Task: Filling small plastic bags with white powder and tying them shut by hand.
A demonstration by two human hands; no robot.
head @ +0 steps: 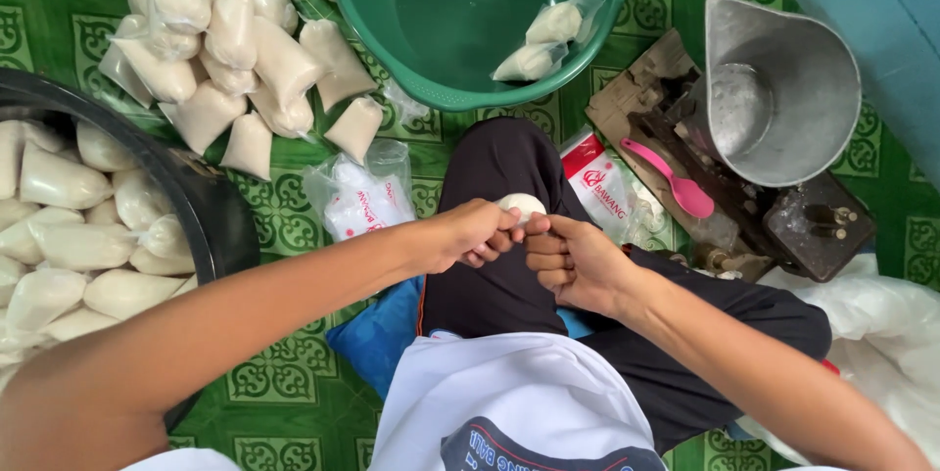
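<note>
My left hand (477, 234) and my right hand (573, 260) meet over my knee, both gripping one small filled plastic pouch of white powder (522, 205) at its top. The pouch's round end shows just above my left fingers. Ahead of my knee sits a green basin (597, 30) holding two filled pouches (540, 40). A heap of filled pouches (230, 40) lies on the mat at the upper left.
A black tub (211, 207) at the left is full of filled pouches. A stack of flat plastic bags (357, 197) lies by my knee. At the right stand a metal scoop (783, 89) on a dark scale, a pink spoon (676, 182) and white plastic sheeting (881, 324).
</note>
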